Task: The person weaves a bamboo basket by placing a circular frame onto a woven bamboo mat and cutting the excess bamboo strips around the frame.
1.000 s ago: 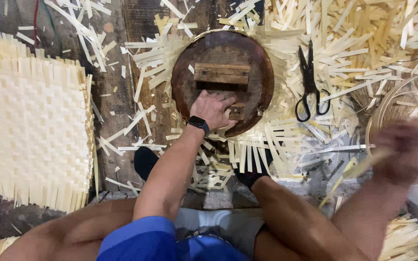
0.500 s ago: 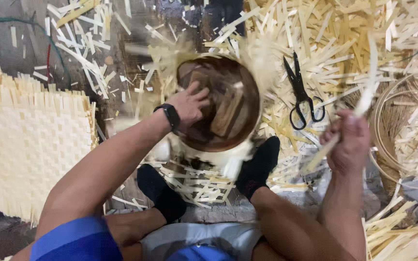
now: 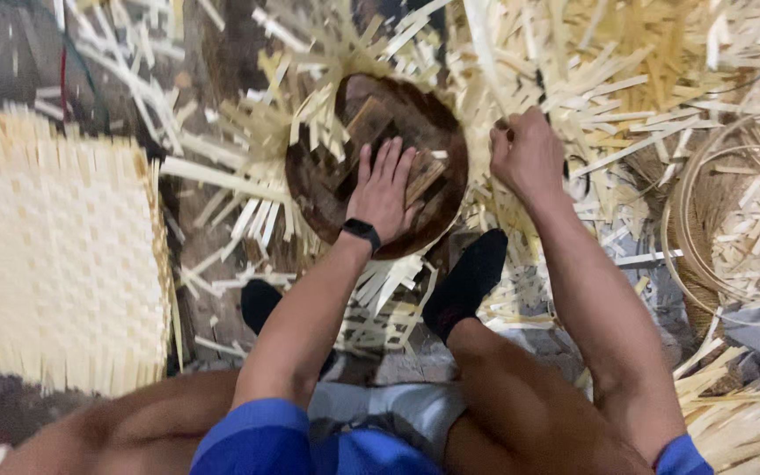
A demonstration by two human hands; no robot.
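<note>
Left hand flat, fingers spread, pressing down on round dark wood form; nothing grasped. Form sits on floor between the two dark-socked feet, on top of a radiating spread of pale strips that pokes out all round its rim. Black watch on left wrist.

Right hand clenched at form's right edge, closed on strip(s) there; exact count hidden by blur and fingers.

Risks, judged from this layout:
- Palm sits right of centre, toward near edge. Off-centre load could tip or slide form, letting strips underneath shift out of alignment.
- Hard pull or sharp bend at rim likely to kink or snap a thin strip; splintered edge against bare fist means cuts.
- Loose offcuts piled around right hand: easy to grab a stray piece instead of the one anchored under form.
- Strip ends stick out toward feet and bare legs; could jab, or get trodden and dragged.
- Motion blur suggests fast head movement; aim may suffer.

Further out: woven mat lying flat at left, well apart from form. Round basket hoop holding offcuts at right, near right forearm; elbow swing could knock it.
</note>
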